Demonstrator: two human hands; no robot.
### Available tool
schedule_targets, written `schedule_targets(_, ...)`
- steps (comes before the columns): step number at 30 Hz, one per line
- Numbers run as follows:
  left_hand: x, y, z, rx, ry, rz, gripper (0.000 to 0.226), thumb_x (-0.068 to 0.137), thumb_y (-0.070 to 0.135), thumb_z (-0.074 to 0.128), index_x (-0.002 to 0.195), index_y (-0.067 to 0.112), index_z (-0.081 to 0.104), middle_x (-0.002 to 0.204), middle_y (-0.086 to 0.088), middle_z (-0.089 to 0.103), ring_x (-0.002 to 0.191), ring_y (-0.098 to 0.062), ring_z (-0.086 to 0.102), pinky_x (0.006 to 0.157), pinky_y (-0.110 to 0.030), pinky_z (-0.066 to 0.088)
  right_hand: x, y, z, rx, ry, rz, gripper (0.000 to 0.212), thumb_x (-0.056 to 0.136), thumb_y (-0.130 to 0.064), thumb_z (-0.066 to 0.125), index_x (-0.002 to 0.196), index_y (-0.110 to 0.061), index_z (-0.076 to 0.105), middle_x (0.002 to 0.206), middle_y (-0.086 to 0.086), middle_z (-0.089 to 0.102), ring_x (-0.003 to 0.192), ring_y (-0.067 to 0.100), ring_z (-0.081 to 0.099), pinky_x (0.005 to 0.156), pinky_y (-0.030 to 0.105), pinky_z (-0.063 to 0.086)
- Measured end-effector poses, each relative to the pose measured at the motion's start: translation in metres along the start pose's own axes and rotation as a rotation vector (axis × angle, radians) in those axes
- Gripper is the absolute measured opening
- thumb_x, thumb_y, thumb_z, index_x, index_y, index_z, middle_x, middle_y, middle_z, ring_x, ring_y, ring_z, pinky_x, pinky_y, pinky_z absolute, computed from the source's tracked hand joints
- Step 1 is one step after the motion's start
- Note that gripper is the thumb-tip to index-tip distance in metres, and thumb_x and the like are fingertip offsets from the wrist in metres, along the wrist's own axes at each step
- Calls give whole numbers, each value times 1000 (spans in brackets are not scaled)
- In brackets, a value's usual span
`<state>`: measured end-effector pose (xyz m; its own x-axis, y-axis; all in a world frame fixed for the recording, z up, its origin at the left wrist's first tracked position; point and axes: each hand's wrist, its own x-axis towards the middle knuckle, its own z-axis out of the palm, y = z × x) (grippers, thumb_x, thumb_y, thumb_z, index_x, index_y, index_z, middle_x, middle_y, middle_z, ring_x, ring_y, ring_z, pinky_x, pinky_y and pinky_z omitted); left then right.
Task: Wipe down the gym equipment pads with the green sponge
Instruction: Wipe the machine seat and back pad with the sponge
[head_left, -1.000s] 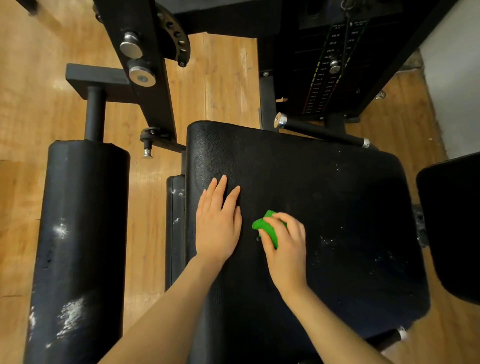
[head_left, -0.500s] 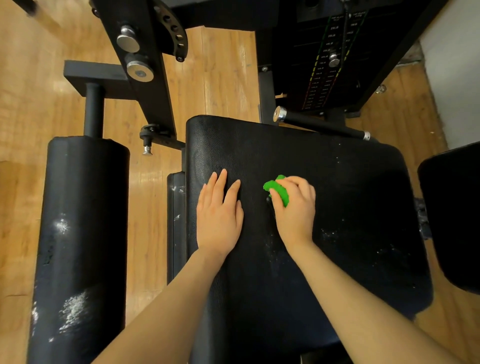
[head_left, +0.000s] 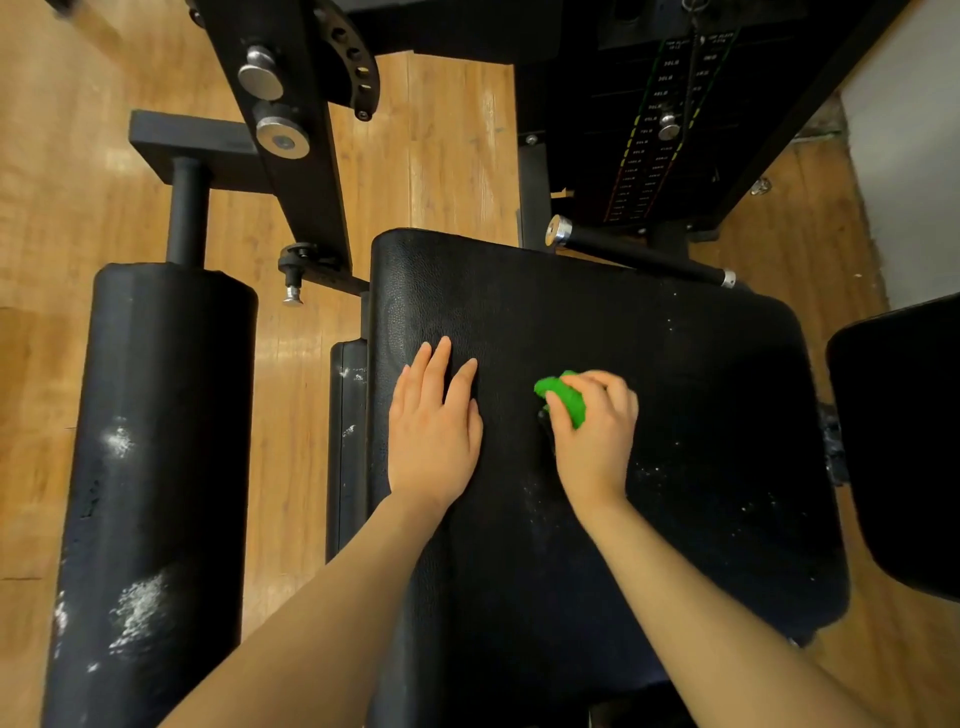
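A wide black seat pad (head_left: 701, 395) fills the middle of the view, speckled with white dust on its right half. My right hand (head_left: 595, 436) grips the green sponge (head_left: 563, 397) and holds it down on the pad near its centre. My left hand (head_left: 434, 426) lies flat on the pad's left part, fingers straight. A long black roller pad (head_left: 156, 441) stands to the left, with white smudges on its lower half.
A black metal frame arm (head_left: 291, 135) with round knobs runs above the roller. The weight stack (head_left: 660, 130) with its pin sits behind the seat, next to a chrome-capped bar (head_left: 639, 254). Another black pad (head_left: 898, 447) is at the right edge. Wooden floor surrounds it all.
My right hand has slid the sponge away from me and a little to the right across the seat pad. My left hand has stayed flat in place.
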<state>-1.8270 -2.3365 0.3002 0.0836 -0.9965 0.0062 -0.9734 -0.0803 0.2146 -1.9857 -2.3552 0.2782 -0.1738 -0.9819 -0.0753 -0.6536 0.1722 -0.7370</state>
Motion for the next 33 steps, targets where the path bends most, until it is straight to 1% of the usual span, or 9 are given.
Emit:
schedule_targets(3,0,1,0,7,-5,-7,41,94,20,52,136,15,51,151,-12,38,143,-30,26,118,-44,18,28,0,1,-10,8,-3,27,88,-22,66,114,-13,66,114,2,54,107,11,43,90,26,43)
schedule_targets(6,1,1,0,3,2,-8,40,94,19,52,135,15,52,150,-12,39,142,-31,28,117,-43,18,30,3,1,-33,5,1,29,90,-24,64,117,-13,65,117,3,53,109,14,45,90,25,42)
schedule_targets(11,0,1,0,-1,6,-1,41,94,18,53,134,14,52,150,-13,39,142,-31,28,117,-45,20,-23,16,-8,-57,23,-6,30,87,-21,66,116,-12,64,117,3,53,109,14,45,88,26,42)
schedule_targets(14,1,2,-1,2,3,-4,41,94,19,54,135,14,52,150,-13,39,142,-32,28,117,-45,20,-57,29,-17,-67,-2,-14,31,85,-18,68,116,-12,64,118,3,53,111,8,40,87,24,42)
schedule_targets(16,1,2,-1,4,1,-5,41,94,19,54,135,14,52,150,-13,39,142,-32,28,117,-45,20,-63,33,-20,-54,-16,-25,31,85,-17,68,115,-11,64,117,3,53,111,6,38,87,24,42)
schedule_targets(22,1,2,0,6,2,-3,41,94,19,53,135,14,52,150,-13,39,143,-31,28,117,-47,22,-19,30,-20,-59,-25,-47,29,88,-19,65,116,-10,64,116,3,53,111,9,40,91,22,37)
schedule_targets(27,0,2,1,14,13,-1,41,94,19,52,134,14,53,150,-13,39,142,-31,28,117,-46,21,33,27,-23,-83,1,29,29,92,-22,61,119,-12,63,121,4,52,115,16,44,95,25,38)
schedule_targets(31,0,2,0,11,7,-8,41,94,20,52,135,14,53,150,-13,39,143,-31,28,117,-46,22,17,32,-26,-106,15,34,30,92,-21,60,121,-12,62,122,3,51,114,17,45,93,25,39)
schedule_targets(33,0,2,0,9,5,-10,41,94,19,53,135,14,53,150,-13,39,143,-31,28,117,-46,21,-7,38,-29,-107,33,29,30,91,-20,61,120,-12,62,121,4,52,113,18,46,93,29,43)
